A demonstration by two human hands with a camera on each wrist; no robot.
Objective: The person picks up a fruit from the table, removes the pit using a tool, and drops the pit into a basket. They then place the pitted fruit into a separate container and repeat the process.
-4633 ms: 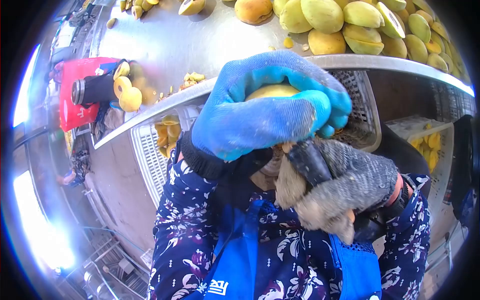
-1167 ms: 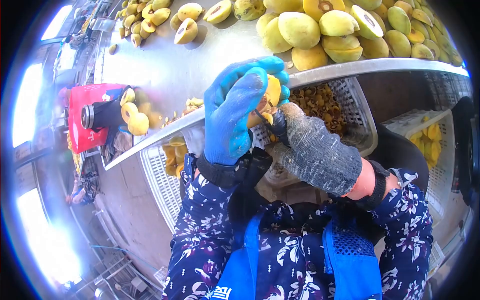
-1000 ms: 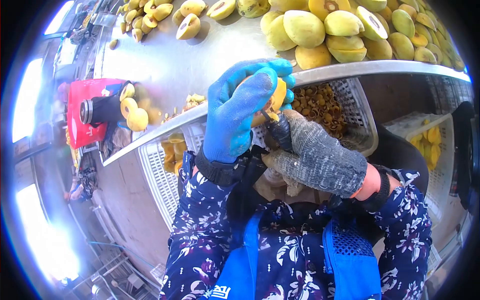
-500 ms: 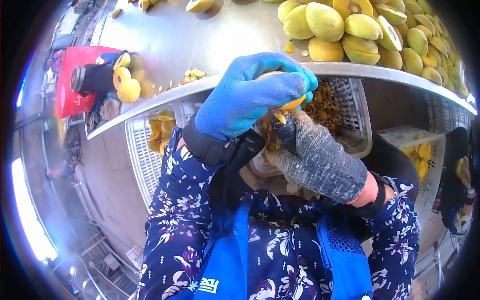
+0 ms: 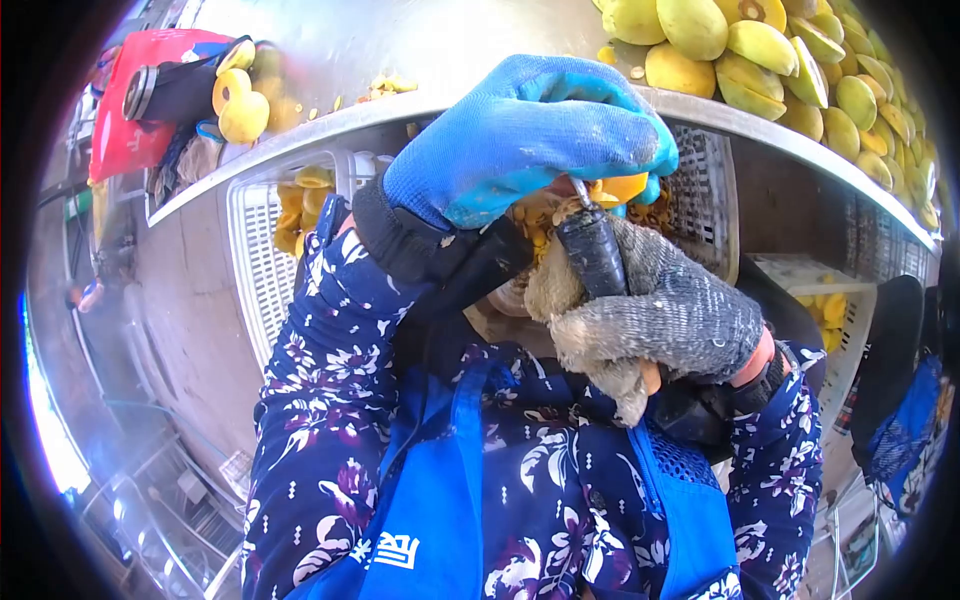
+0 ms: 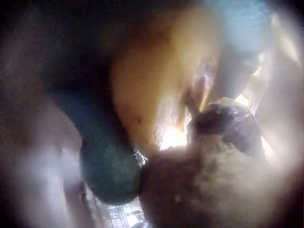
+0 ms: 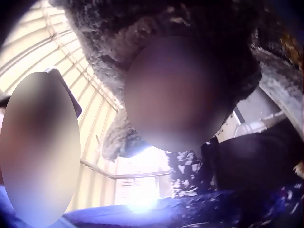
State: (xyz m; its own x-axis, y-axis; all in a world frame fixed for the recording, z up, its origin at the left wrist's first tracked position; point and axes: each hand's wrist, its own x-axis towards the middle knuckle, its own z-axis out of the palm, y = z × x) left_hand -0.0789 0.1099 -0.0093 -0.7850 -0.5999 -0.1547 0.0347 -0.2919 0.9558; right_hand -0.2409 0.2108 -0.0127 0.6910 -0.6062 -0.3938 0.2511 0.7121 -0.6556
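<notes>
My left hand (image 5: pixel 540 140), in a blue rubber-coated glove, curls round a yellow, peach-like fruit half (image 5: pixel 622 188) above the gap in front of the table. Most of the fruit is hidden by the glove; its orange side shows in the left wrist view. In a frayed grey knit glove, my right hand (image 5: pixel 690 310) grips the black handle of a pitting tool (image 5: pixel 592 250). The tool's thin metal tip points up at the cut side of the fruit, under the left thumb. The right wrist view shows mostly dark glove and blurred patches.
Halved yellow-green fruits (image 5: pixel 760 70) lie heaped on the metal table (image 5: pixel 440 45) at right. Below its edge, a crate (image 5: pixel 700 190) holds scraps; another white crate (image 5: pixel 258 260) with fruit pieces stands left. A red bag (image 5: pixel 125 100) and dark flask (image 5: pixel 165 95) are at far left.
The head view has tilted down. My left hand has turned further over the fruit. My right hand has rolled, and the tool's handle shows more fully with its tip still at the fruit.
</notes>
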